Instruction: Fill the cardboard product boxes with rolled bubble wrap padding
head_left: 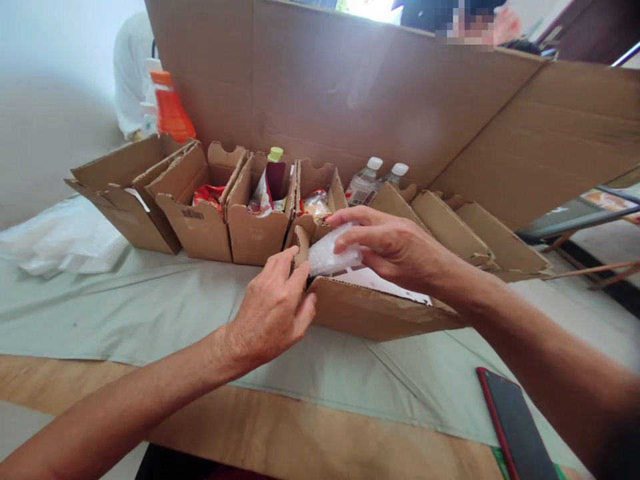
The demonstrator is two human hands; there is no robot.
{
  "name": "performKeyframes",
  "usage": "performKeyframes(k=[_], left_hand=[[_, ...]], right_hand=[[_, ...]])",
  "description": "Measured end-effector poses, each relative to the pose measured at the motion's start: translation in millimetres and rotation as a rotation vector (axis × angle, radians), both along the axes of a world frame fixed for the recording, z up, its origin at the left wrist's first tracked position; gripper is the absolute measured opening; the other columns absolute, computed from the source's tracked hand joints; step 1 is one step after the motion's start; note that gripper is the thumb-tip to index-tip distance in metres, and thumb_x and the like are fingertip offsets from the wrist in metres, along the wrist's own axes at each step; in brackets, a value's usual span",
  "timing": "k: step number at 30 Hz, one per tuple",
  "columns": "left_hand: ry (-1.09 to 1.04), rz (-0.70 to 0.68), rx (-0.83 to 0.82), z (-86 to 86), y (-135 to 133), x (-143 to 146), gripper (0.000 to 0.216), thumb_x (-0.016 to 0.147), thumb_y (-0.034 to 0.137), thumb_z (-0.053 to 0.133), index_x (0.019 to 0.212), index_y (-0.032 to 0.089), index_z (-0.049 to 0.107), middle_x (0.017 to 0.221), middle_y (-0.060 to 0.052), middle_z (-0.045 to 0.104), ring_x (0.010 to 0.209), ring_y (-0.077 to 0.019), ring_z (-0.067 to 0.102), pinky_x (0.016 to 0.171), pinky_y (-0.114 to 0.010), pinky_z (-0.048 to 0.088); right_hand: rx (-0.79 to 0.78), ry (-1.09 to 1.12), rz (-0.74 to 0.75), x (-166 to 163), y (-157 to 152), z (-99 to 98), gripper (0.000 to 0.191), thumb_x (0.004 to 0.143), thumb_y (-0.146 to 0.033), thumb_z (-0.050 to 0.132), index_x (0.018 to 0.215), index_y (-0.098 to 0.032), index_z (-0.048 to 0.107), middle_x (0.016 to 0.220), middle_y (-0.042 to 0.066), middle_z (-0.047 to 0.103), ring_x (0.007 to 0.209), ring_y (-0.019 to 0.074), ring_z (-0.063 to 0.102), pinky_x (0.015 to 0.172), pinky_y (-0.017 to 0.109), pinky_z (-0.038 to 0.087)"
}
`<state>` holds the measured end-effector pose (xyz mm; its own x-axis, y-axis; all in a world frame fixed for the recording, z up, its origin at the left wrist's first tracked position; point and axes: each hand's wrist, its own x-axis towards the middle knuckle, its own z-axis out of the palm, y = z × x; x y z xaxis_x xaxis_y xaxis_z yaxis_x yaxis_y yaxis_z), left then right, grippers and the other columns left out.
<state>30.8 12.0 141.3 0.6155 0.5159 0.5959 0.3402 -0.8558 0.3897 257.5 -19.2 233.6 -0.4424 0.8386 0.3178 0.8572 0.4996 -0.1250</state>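
Seen from the head camera, looking down: the person's right hand [395, 247] is closing its fingers and thumb around a small clear plastic packet [327, 259], holding it just above the near left corner of an open cardboard box [370, 312]. What is inside the packet is too cloudy to make out. The left hand [273, 313] is curling its fingers against that same corner, just under the packet; whether it is pinching the box flap, the packet's end or nothing cannot be told. Both forearms are running out of the bottom of the frame. Behind the box, a row of smaller open boxes [200, 227] is standing side by side, holding snack wrappers and a green-capped bottle [275, 155], all partly hidden by the box walls. Two water bottles [367, 179] are showing only their tops. A large cardboard sheet [350, 93] is standing behind everything and blocking most of another person behind it. An orange bottle [170, 110] is peeking out at its left edge. A dark phone [515, 427] is lying on the pale green cloth [150, 307], cut off at the bottom edge.
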Motion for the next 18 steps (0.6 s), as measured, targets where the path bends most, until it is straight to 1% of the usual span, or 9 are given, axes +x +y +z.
performKeyframes(k=[1,3,6,8,11,14,16,18], left_hand=[[-0.001,0.005,-0.006,0.3,0,0,0.027,0.090,0.017,0.058,0.117,0.014,0.059,0.136,-0.025,0.059,0.125,-0.0381,0.061,0.101,-0.059,0.055],[-0.006,0.010,-0.016,1.2,-1,2,0.027,0.091,0.017,0.057,0.117,0.014,0.059,0.136,-0.025,0.059,0.126,-0.0384,0.061,0.102,-0.059,0.055],[-0.024,0.003,-0.029,1.8,0,3,0.025,0.090,0.016,0.057,0.115,0.013,0.061,0.135,-0.026,0.060,0.126,-0.0387,0.062,0.102,-0.058,0.056],[-0.047,-0.013,-0.038,1.2,1,4,0.025,0.090,0.016,0.057,0.114,0.012,0.062,0.135,-0.026,0.061,0.125,-0.0382,0.063,0.101,-0.057,0.057],[-0.089,-0.062,-0.067,-0.7,0,6,0.031,0.090,0.014,0.057,0.121,0.012,0.061,0.141,-0.026,0.057,0.131,-0.0361,0.060,0.106,-0.054,0.055],[-0.150,-0.131,-0.141,-3.6,-3,9,0.045,0.090,0.013,0.058,0.134,0.015,0.053,0.150,-0.022,0.051,0.141,-0.0322,0.053,0.114,-0.051,0.050],[-0.218,-0.159,-0.211,-6.9,-6,10,0.057,0.090,0.012,0.058,0.145,0.019,0.044,0.152,-0.018,0.051,0.142,-0.0303,0.051,0.115,-0.050,0.050],[-0.291,-0.171,-0.304,-11.7,-9,11,0.071,0.090,0.012,0.058,0.154,0.024,0.032,0.153,-0.016,0.051,0.139,-0.0295,0.054,0.113,-0.049,0.052]], right_hand=[[-0.009,-0.023,-0.013,-1,6,-1.5,0.040,0.083,-0.002,0.046,0.100,-0.023,0.075,0.129,0.003,0.066,0.111,0.0169,0.065,0.091,0.032,0.054],[-0.041,-0.117,-0.024,-5,16,-5.4,0.042,0.084,-0.001,0.048,0.102,-0.024,0.078,0.125,0.004,0.067,0.114,0.0193,0.062,0.093,0.034,0.051],[-0.155,-0.318,-0.018,-11,23,-9.0,0.035,0.087,-0.004,0.058,0.102,-0.027,0.079,0.116,0.005,0.071,0.113,0.0248,0.060,0.093,0.040,0.045],[-0.222,-0.401,-0.016,-16,21,-9.1,0.029,0.088,-0.006,0.062,0.101,-0.026,0.078,0.110,0.005,0.073,0.108,0.0251,0.061,0.089,0.039,0.042],[-0.247,-0.402,-0.079,-23,20,-9.9,0.021,0.092,-0.007,0.059,0.096,-0.019,0.074,0.096,0.006,0.074,0.093,0.0214,0.065,0.077,0.032,0.041],[-0.283,-0.379,-0.105,-26,25,-15.0,0.016,0.093,-0.009,0.058,0.091,-0.018,0.071,0.086,0.004,0.074,0.076,0.0187,0.064,0.066,0.030,0.036],[-0.318,-0.360,-0.069,-25,31,-17.9,0.016,0.092,-0.009,0.059,0.089,-0.019,0.071,0.084,0.004,0.074,0.075,0.0188,0.065,0.066,0.030,0.037],[-0.308,-0.311,-0.029,-21,31,-15.8,0.017,0.091,-0.008,0.059,0.092,-0.019,0.072,0.089,0.004,0.075,0.080,0.0191,0.067,0.069,0.030,0.041]])
